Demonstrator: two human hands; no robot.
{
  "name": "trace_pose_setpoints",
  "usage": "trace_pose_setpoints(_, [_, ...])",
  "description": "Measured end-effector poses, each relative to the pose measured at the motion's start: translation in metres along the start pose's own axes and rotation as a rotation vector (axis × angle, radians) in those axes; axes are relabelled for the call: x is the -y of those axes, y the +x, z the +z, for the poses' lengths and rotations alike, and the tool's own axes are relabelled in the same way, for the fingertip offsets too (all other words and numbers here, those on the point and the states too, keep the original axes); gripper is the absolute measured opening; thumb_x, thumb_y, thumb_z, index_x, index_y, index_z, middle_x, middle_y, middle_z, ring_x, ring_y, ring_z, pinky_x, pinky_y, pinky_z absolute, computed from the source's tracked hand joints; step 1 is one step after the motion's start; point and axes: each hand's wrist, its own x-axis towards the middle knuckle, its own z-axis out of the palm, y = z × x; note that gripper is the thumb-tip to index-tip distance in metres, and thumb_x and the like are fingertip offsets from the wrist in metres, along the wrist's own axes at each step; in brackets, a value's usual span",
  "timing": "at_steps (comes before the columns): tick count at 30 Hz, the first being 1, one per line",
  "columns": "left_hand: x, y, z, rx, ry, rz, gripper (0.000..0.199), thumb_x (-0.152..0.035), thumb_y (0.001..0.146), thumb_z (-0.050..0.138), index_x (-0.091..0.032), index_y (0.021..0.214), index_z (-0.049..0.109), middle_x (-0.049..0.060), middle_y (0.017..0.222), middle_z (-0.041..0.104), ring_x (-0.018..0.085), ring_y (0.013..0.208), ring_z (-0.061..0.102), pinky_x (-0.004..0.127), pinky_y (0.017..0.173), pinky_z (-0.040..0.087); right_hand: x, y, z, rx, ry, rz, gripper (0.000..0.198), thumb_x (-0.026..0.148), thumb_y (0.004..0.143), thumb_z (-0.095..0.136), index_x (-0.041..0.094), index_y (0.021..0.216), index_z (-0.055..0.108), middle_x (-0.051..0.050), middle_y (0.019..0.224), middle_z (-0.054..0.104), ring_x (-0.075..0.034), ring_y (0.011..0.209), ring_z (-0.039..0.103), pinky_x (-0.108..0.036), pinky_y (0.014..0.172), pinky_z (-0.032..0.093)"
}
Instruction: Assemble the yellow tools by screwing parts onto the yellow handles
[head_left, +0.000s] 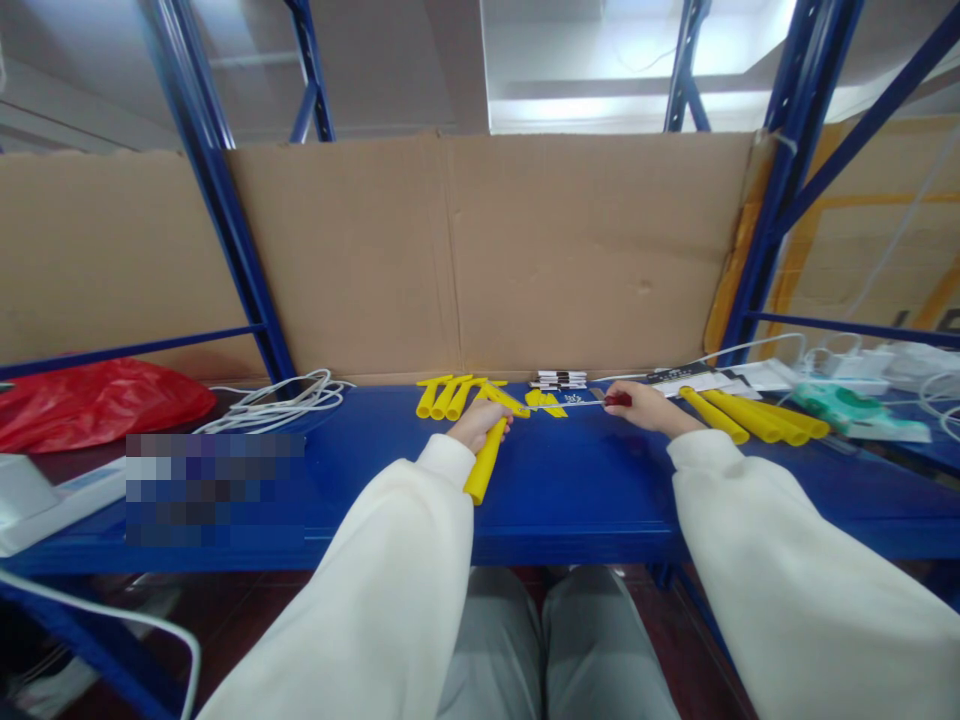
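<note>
Head — right hand (642,404) closed round screwdriver (618,399)

Both ends of the blue surface (585,490) were crowded.
A red plastic bag (112,402) lay at the left, near a loosely coiled white cable (289,408) and a white power strip (71,505). A brown cardboard sheet (585,250) stood along the back between blue metal posts (214,190). At the right, a green-and-white packet (844,408) sat near tangled white cords (943,385).

From my head, the only view looks forward and down across the blue desk (570,480), from close behind its near edge toward its far edge.
</note>
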Motion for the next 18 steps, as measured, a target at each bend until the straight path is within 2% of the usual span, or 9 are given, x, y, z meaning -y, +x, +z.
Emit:
trace_pose_setpoints(9, [0.001,0.001,0.001,-0.009,0.017,0.009,0.026,-0.002,0.082,0.052,-0.017,0.061,0.052,-0.001,0.055,0.05,0.01,0.046,0.046,0.021,0.044,0.036,-0.002,-0.001,0.0,-0.005,-0.005,-0.013,0.021,0.041,0.077,0.068,0.023,0.088,0.069,-0.005,0.082,0.072,-0.022,0.078,0.064,-0.035,0.073,0.05])
trace_pose_setpoints(18, [-0.007,-0.015,0.007,-0.068,0.121,0.032,0.031,-0.003,0.083,0.056,-0.016,0.056,0.05,-0.002,0.05,0.049,0.007,0.043,0.044,0.019,0.045,0.038,0.009,-0.003,-0.005,-0.009,-0.103,-0.033,0.015,0.037,0.079,0.064,0.025,0.086,0.069,-0.004,0.08,0.072,-0.021,0.075,0.064,-0.033,0.071,0.049])
